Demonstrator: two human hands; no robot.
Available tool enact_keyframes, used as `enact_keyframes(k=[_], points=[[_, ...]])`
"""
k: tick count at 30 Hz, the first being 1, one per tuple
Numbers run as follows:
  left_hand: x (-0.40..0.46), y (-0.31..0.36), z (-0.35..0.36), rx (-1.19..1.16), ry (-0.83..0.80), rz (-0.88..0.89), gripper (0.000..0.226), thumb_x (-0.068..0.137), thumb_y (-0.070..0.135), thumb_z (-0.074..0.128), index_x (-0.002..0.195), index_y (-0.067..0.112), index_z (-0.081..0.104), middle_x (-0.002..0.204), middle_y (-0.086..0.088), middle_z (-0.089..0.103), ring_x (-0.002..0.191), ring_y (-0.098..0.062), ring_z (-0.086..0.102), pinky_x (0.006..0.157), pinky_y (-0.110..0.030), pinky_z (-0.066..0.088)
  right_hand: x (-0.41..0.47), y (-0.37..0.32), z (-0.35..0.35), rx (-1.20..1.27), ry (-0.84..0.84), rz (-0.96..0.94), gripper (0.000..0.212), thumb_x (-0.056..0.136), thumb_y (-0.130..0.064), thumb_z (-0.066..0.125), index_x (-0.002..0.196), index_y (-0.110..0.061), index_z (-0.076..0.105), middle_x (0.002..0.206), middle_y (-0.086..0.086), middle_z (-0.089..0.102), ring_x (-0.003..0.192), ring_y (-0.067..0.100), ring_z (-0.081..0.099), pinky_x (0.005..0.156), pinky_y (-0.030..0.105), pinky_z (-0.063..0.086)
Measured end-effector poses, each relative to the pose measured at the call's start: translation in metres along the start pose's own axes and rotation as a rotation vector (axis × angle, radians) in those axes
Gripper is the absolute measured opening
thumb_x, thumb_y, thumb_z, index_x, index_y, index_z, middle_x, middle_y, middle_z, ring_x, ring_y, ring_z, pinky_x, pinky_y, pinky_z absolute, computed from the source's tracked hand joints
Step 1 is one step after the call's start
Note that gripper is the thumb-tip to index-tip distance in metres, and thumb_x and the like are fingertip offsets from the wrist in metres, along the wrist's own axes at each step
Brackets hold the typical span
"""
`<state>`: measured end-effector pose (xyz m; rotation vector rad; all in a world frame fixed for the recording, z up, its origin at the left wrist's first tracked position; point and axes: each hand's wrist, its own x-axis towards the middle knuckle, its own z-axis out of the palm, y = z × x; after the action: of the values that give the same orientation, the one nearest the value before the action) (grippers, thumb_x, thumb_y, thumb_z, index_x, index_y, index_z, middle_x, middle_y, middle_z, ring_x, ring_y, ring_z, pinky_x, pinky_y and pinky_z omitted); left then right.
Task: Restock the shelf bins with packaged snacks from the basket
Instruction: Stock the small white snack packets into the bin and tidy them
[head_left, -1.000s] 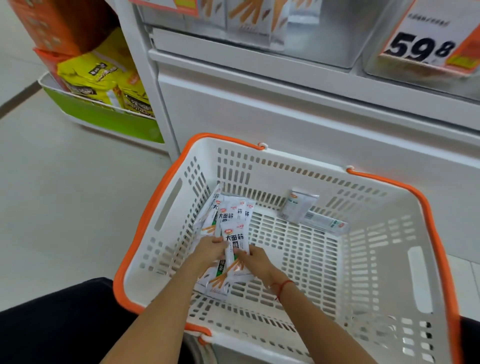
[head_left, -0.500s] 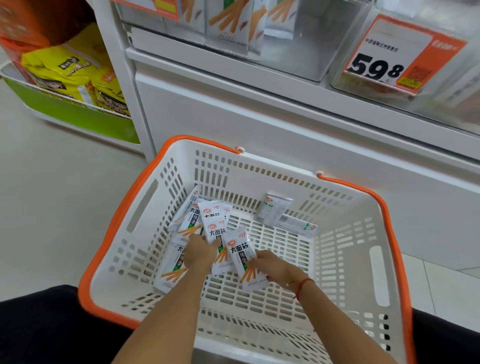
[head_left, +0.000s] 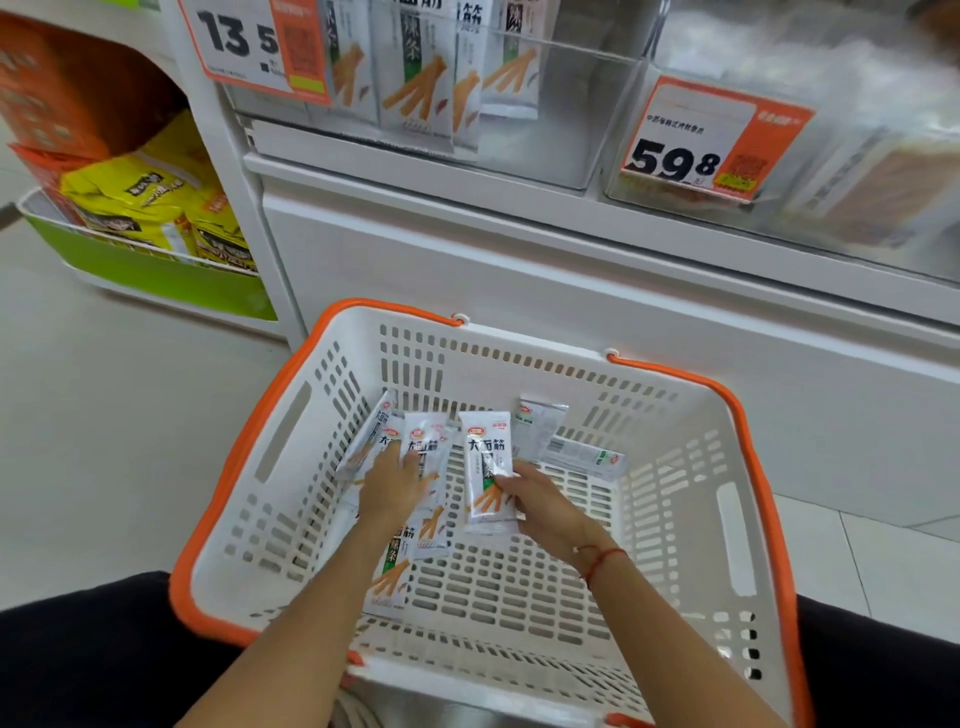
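Right hand pinches one white snack pack near its lower end, thumb on the front, and holds it upright over the basket floor. Left hand lies on a loose fan of the same packs at the left of the basket; its fingers curl over the top ones, but whether they grip or only press I cannot tell. Another pack lies flat under the left wrist, and two more rest against the back wall, apart from the rest.

The target bin sits on the shelf above, behind the 13.5 tag, with matching packs already standing in it and open room on its right side.

Risks, as I judge them: the packs look glossy, so a pinch low on a tall pack may let it swing or slip on the lift. If the left hand lifts the fan as a bunch, the outer ones may slide out and drop back or onto the floor. The neighbouring bin with the 59.8 tag is close, so a hurried reach could put stock in the wrong place. Pushing new packs in roughly could also tip the standing ones.
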<state>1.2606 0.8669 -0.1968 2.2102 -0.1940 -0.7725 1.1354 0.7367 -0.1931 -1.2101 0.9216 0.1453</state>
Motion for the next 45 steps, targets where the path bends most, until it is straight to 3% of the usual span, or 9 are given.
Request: enact_keyframes(k=[6, 8, 13, 17, 21, 26, 35, 39, 45], points=[[-0.021, 0.027, 0.003, -0.588, -0.276, -0.363, 0.035, 0.103, 0.03, 0.031, 0.126, 0.009, 0.047, 0.103, -0.012, 0.053, 0.087, -0.025, 0.052, 0.071, -0.032, 0.041, 0.002, 0.011, 0.021, -0.15, 0.213, -0.182, 0.014, 0.093, -0.009, 0.057, 0.105, -0.006, 0.064, 0.065, 0.004, 0.056, 0.058, 0.013, 0.048, 0.054, 0.019, 0.041], [-0.027, 0.027, 0.007, -0.623, -0.331, -0.376, 0.032, 0.102, 0.031, 0.033, 0.127, 0.015, 0.045, 0.121, -0.007, 0.051, 0.101, -0.023, 0.052, 0.08, -0.032, 0.041, 0.0, 0.014, 0.029, -0.195, 0.241, -0.266, 0.016, 0.092, -0.009, 0.06, 0.106, -0.005, 0.067, 0.07, 0.002, 0.062, 0.062, 0.013, 0.057, 0.06, 0.02, 0.05], [-0.017, 0.018, 0.026, -0.615, -0.276, -0.271, 0.023, 0.098, 0.005, 0.044, 0.12, 0.004, 0.049, 0.081, -0.009, 0.059, 0.063, -0.021, 0.058, 0.052, -0.029, 0.048, 0.009, 0.013, 0.042, -0.234, 0.284, -0.309, 0.023, 0.093, -0.016, 0.058, 0.115, -0.011, 0.063, 0.089, 0.008, 0.07, 0.075, 0.017, 0.063, 0.071, 0.027, 0.054], [0.004, 0.004, 0.03, -0.674, -0.217, -0.339, 0.034, 0.097, 0.011, 0.045, 0.13, 0.003, 0.041, 0.112, -0.024, 0.061, 0.074, -0.026, 0.06, 0.06, -0.032, 0.052, 0.028, -0.008, 0.03, -0.038, 0.731, -0.25, 0.03, 0.095, -0.009, 0.051, 0.124, -0.006, 0.047, 0.11, 0.006, 0.055, 0.086, 0.019, 0.057, 0.07, 0.022, 0.05], [0.01, 0.001, 0.03, -0.775, -0.258, -0.35, 0.033, 0.097, 0.005, 0.044, 0.13, 0.003, 0.045, 0.114, -0.022, 0.061, 0.074, -0.025, 0.06, 0.054, -0.032, 0.05, 0.059, -0.022, -0.004, 0.02, 0.799, -0.149, 0.056, 0.084, -0.009, 0.066, 0.131, 0.003, 0.038, 0.131, 0.016, 0.048, 0.115, 0.032, 0.054, 0.098, 0.039, 0.047], [0.012, 0.006, 0.034, -0.756, -0.224, -0.337, 0.027, 0.097, 0.001, 0.043, 0.123, 0.006, 0.049, 0.11, -0.017, 0.061, 0.091, -0.031, 0.061, 0.084, -0.047, 0.05, 0.06, -0.025, -0.019, -0.018, 0.855, -0.085, 0.032, 0.084, -0.013, 0.068, 0.111, 0.0, 0.058, 0.113, 0.015, 0.061, 0.105, 0.031, 0.058, 0.084, 0.031, 0.046], [0.004, 0.001, 0.033, -0.749, -0.187, -0.384, 0.023, 0.097, 0.001, 0.043, 0.118, 0.006, 0.049, 0.098, -0.016, 0.061, 0.082, -0.029, 0.059, 0.068, -0.039, 0.05, 0.076, -0.033, -0.025, 0.086, 0.63, 0.02, 0.05, 0.076, -0.019, 0.079, 0.113, 0.004, 0.055, 0.1, 0.015, 0.061, 0.078, 0.027, 0.062, 0.053, 0.027, 0.049], [0.007, -0.004, 0.035, -0.739, -0.145, -0.406, 0.041, 0.096, 0.005, 0.043, 0.137, 0.006, 0.038, 0.124, -0.02, 0.054, 0.106, -0.036, 0.055, 0.08, -0.045, 0.048, 0.062, -0.035, -0.022, -0.306, 0.601, -0.027, 0.025, 0.083, -0.02, 0.071, 0.068, -0.01, 0.054, 0.065, 0.005, 0.051, 0.061, 0.02, 0.048, 0.058, 0.027, 0.036], [0.005, 0.001, 0.034, -0.662, -0.146, -0.369, 0.031, 0.097, 0.006, 0.037, 0.128, 0.009, 0.04, 0.114, -0.014, 0.055, 0.1, -0.032, 0.055, 0.08, -0.043, 0.048, 0.011, -0.044, 0.012, -0.81, 0.389, -0.328, 0.027, 0.093, -0.023, 0.053, 0.087, 0.003, 0.06, 0.077, 0.014, 0.064, 0.065, 0.027, 0.059, 0.057, 0.03, 0.047]])
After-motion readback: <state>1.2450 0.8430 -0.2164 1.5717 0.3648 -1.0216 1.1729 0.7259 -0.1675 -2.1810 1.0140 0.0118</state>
